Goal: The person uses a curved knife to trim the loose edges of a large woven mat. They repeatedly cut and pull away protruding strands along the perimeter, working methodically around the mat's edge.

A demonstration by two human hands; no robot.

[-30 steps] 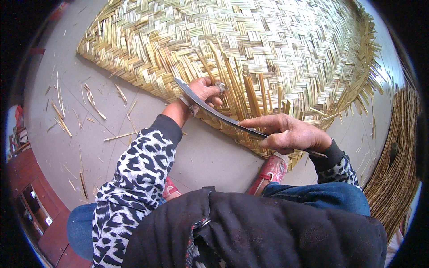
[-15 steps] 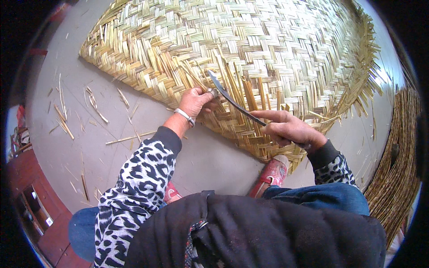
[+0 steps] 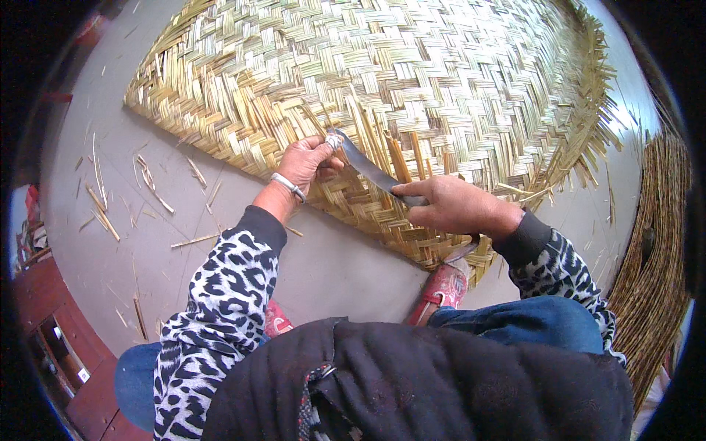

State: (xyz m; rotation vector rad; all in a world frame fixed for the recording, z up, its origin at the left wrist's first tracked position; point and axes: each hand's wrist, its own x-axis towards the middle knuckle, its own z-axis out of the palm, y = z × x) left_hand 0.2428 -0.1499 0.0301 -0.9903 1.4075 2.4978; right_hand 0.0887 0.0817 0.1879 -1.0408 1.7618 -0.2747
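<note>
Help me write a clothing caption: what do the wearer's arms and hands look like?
Both sleeves are white-grey with a black leopard-like print, ending in plain dark cuffs. The hands are ungloved. The left hand has a silvery-white bracelet at the wrist and a pale wrap by the fingertips; the right hand shows neither.

Grey floor (image 3: 346, 283) throughout. Reddish-brown cabinet (image 3: 91, 354) at lower left. Bundle of long brown stalks (image 3: 653, 272) at far right.
</note>
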